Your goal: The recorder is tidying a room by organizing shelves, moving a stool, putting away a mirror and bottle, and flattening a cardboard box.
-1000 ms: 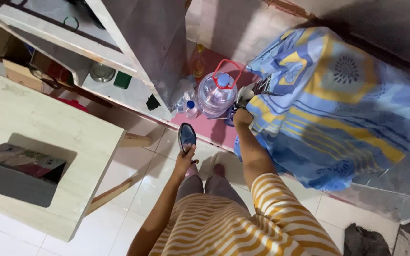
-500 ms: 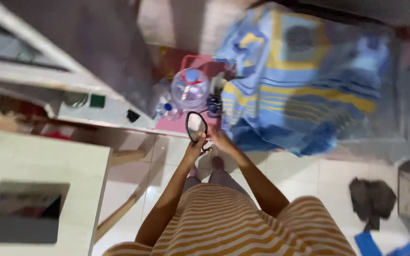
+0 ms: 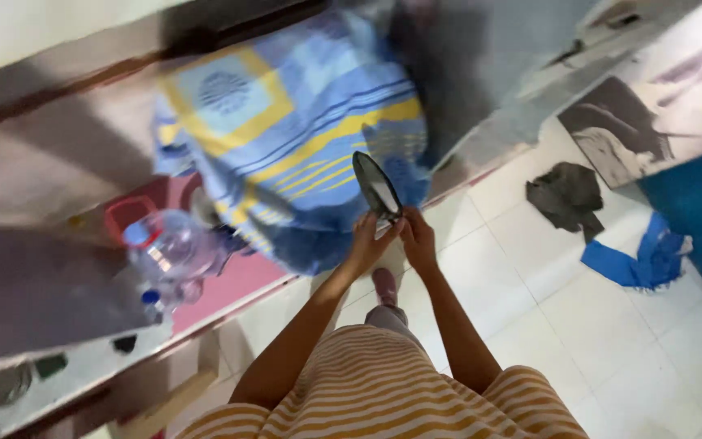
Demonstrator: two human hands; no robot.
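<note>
Two hands meet at the base of a dark oval hand mirror (image 3: pixel 377 189): left hand (image 3: pixel 365 241) and right hand (image 3: pixel 418 240) both closed around its handle, raising it upright above the white tiled floor (image 3: pixel 611 325), before a blue-and-yellow patterned cloth (image 3: pixel 286 122).

one view only, from the person's head, looking steeply down the front of the body to the white tiled floor (image 3: pixel 611 325). it is tilted, so walls and tile lines run on a slant. the left hand (image 3: pixel 365 242) and right hand (image 3: pixel 418 240) sit near the centre, fairly close; a blue and yellow cloth (image 3: pixel 286 122) fills the far part. the frame is blurred throughout.
</note>
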